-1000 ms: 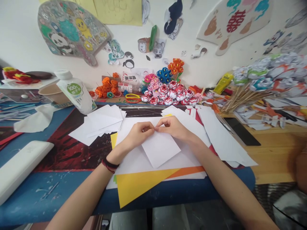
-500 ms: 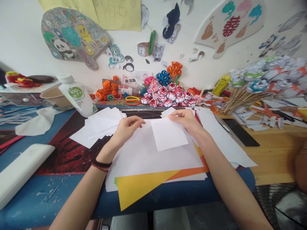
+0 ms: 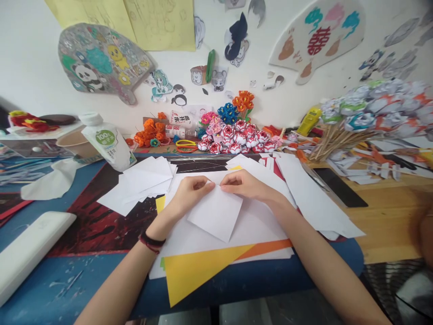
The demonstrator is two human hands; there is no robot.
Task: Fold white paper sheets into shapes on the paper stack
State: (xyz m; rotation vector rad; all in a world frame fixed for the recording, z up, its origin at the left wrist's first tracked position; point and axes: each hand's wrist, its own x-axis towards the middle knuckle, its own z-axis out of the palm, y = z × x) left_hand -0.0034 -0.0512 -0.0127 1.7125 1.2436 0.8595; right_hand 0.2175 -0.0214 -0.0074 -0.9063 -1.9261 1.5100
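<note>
White bottle (image 3: 110, 144) beside paper cup (image 3: 79, 142).

Paper sq. (image 3: 216, 214): plain wht. Lg. sheet (image 3: 262, 223) under it: also wht. Yel. sheet (image 3: 192, 272) & orng. sheet (image 3: 265, 250): solid col. Mat (image 3: 96, 223): blk w/ dk red streaks. Counter (image 3: 101, 282): blue w/ wht specks. Wristbands (image 3: 152, 243): 1 blk, 1 dk red. Flower bunch (image 3: 243, 136): red/wht. Bottle (image 3: 107, 142): wht w/ grn label. L fan (image 3: 101, 58): gry w/ multicol. cartoons incl. 1 panda. R fan (image 3: 319, 41): wht w/ red characters, teal/pink clouds.

Left hand (image 3: 191, 192), right hand (image 3: 242, 184) pinching white paper square (image 3: 218, 215) near top corner, over larger white sheet (image 3: 261, 223).
</note>
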